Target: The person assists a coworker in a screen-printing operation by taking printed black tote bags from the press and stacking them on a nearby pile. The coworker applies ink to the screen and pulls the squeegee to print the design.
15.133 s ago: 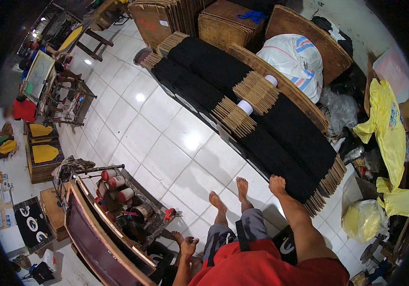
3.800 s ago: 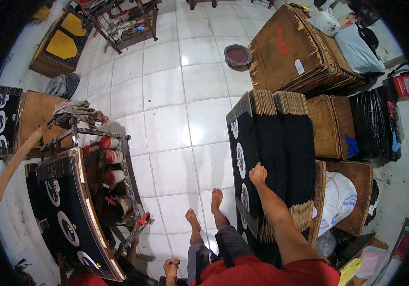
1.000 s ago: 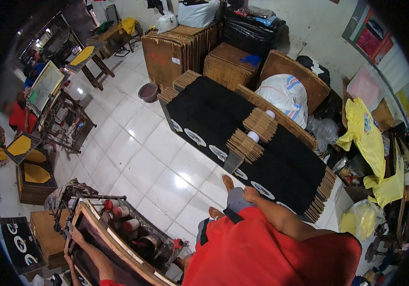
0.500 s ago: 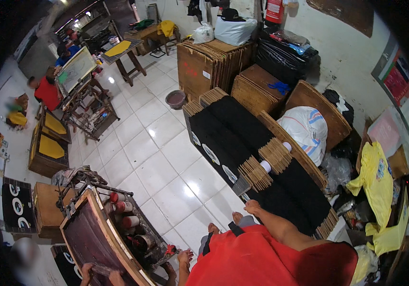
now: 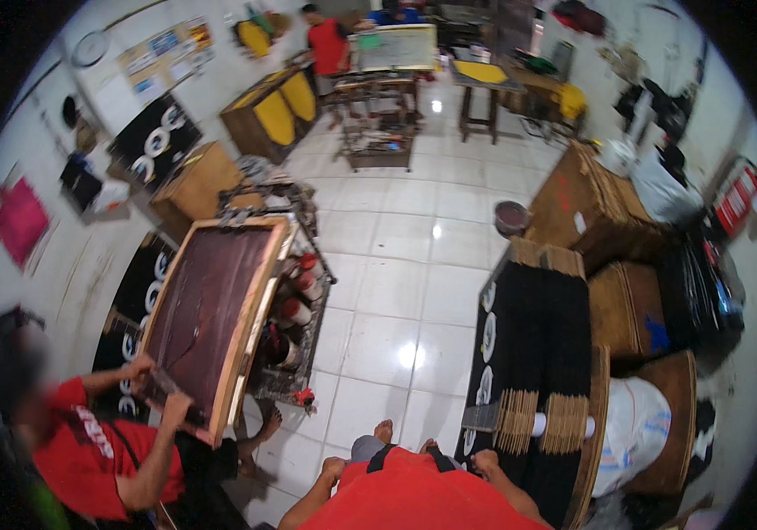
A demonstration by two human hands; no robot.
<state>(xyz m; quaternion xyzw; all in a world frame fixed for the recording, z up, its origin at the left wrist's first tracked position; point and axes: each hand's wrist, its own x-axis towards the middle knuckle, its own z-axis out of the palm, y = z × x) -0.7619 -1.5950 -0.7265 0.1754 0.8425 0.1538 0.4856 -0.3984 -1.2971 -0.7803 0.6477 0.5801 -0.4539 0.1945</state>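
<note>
My left hand hangs at my left side, its fingers loosely curled, with nothing visible in them. On the other side, my right hand is closed by the near left edge of a long stack of boards carrying black fabric. What it grips, if anything, is too small to make out. White round prints show along the stack's left side. Bundles of thin brown board ends stick up across the fabric, with a white roll between them.
At left a co-worker in red holds a squeegee on a wood-framed screen. Beside it a cart carries several paint containers. A bucket stands on the tiled floor. Wooden boards and a white sack line the right.
My view has swung to the left, bringing the co-worker at the screen fully into sight. My right arm has drawn in closer to my body, and my left fingers look more curled.
</note>
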